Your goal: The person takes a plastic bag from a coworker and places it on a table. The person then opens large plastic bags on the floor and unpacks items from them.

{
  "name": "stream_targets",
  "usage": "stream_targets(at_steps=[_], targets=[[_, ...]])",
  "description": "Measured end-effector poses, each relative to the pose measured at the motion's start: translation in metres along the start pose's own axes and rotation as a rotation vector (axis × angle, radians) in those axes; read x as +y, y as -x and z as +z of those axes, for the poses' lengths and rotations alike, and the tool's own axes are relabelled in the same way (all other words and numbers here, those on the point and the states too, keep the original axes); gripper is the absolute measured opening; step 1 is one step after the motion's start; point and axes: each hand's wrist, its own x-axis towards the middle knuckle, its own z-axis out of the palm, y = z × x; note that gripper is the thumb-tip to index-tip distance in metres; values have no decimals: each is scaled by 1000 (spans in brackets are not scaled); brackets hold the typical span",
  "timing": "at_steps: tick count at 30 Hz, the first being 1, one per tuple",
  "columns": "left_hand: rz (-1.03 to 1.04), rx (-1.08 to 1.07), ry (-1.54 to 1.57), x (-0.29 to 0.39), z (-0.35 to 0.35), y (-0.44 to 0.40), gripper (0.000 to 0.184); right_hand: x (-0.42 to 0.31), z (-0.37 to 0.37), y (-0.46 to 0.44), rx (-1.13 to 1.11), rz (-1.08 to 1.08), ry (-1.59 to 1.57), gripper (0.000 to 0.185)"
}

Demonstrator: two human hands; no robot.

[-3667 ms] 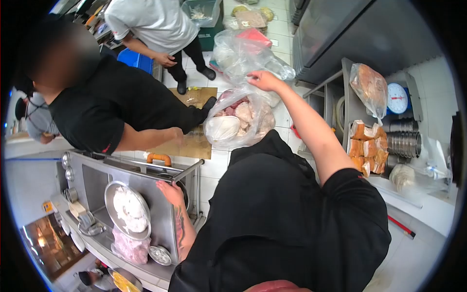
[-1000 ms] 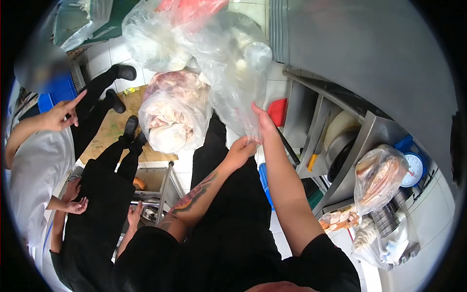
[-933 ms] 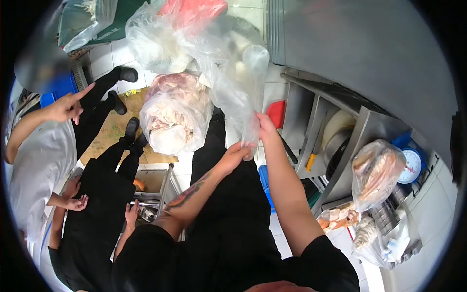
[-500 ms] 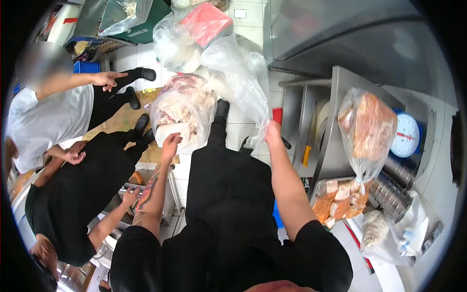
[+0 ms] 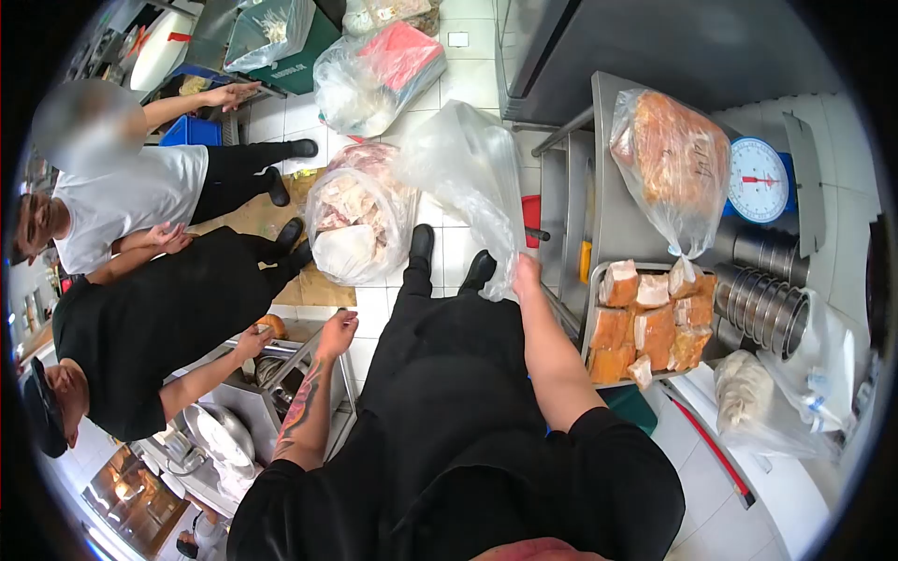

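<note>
My right hand (image 5: 527,277) is closed on the gathered end of a large clear plastic bag (image 5: 463,154), which hangs forward over the white tiled floor. Loosely curled, my left hand (image 5: 339,331) is in mid-air with nothing visible in it. Beyond it on the floor stands an open clear bag of pale, fatty raw meat pieces (image 5: 348,210). The far end of the plastic bag in my right hand comes close to that meat bag; whether they touch I cannot tell.
To the right, a steel table holds a bagged slab of orange-brown meat (image 5: 672,140), a tray of cut meat blocks (image 5: 653,327), a blue scale (image 5: 756,178) and stacked steel rings (image 5: 762,299). Two co-workers (image 5: 140,318) stand at left, one pointing. A red-and-clear bag (image 5: 398,65) lies ahead.
My view has shifted, showing more of the tray of meat. My left hand has drawn back from the meat bag. The pointing co-worker's arm has swung further forward. My right hand keeps its hold.
</note>
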Motion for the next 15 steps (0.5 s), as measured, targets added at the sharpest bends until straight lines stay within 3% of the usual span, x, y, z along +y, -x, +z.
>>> stream_targets(at_steps=[4,6,8,12,15], targets=[[61,-80,-54,6,1,0,33,5,-22,68,67,-44,126,14],[99,-134,-71,1,-10,-13,36,32,-57,65,15,-121,355,16],[130,-194,-172,1,-33,-39,42,31,-63,88,150,-160,648,19],[219,-89,-691,-33,-101,-164,63,51,-105,59,69,-142,1158,27],[275,-29,-701,65,-189,-242,62,27,-73,86,108,-358,1286,28]])
